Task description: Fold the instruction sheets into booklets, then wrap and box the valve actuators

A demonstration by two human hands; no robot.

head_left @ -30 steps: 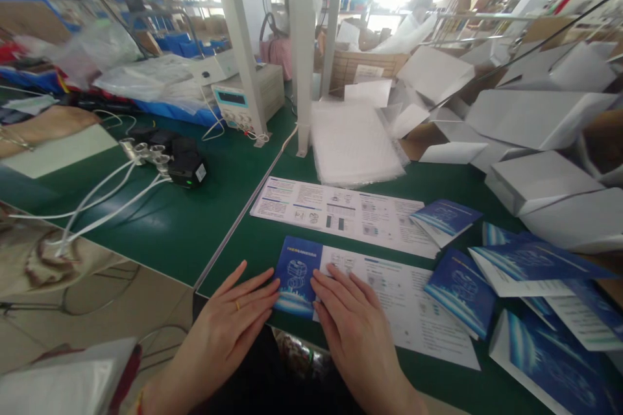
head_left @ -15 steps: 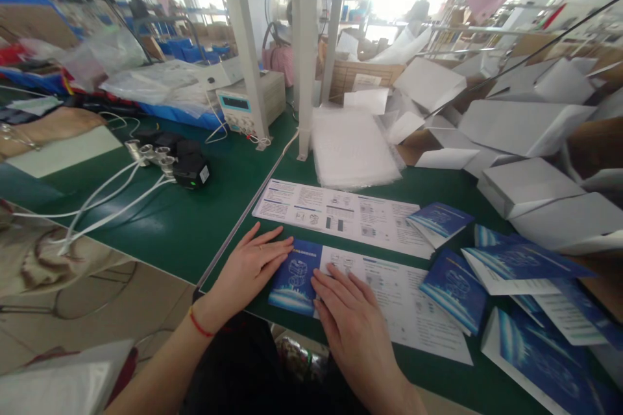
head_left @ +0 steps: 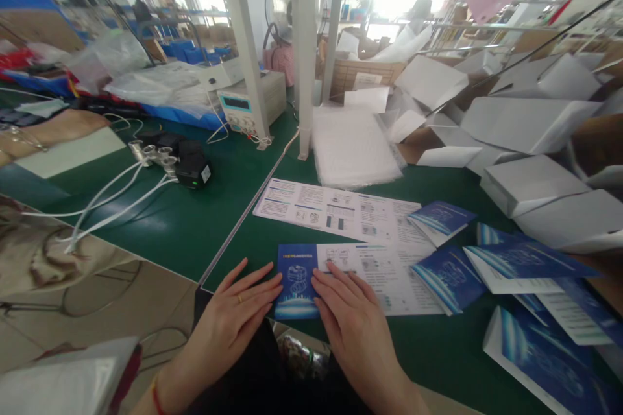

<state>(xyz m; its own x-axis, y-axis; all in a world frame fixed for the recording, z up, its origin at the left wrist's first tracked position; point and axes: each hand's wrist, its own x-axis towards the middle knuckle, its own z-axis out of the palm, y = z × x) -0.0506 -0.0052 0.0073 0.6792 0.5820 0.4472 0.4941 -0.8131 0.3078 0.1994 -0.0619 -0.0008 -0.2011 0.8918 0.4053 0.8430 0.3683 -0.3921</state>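
A long printed leaflet [head_left: 409, 279] lies near the table's front edge, its left end showing a blue cover panel [head_left: 296, 282]. My left hand [head_left: 243, 305] rests at the left edge of that panel, fingers stretched out. Across the panel's right edge lies my right hand [head_left: 348, 305], flat with fingers extended. Neither hand grips anything. Behind them is a stack of unfolded printed sheets [head_left: 335, 211]. A blue folded leaflet [head_left: 450, 279] overlaps the right end of the front one.
Several blue leaflets [head_left: 535, 259] pile up at the right, below white boxes [head_left: 530, 123]. Clear plastic bags [head_left: 355, 146] lie behind the sheets. Black devices with white cables [head_left: 192, 165] and a power supply [head_left: 253, 104] stand left. Another person's arm [head_left: 58, 133] shows at far left.
My left hand has moved down and slightly left. The front leaflet has turned straighter, its right end shifting up and left. My right hand has hardly moved.
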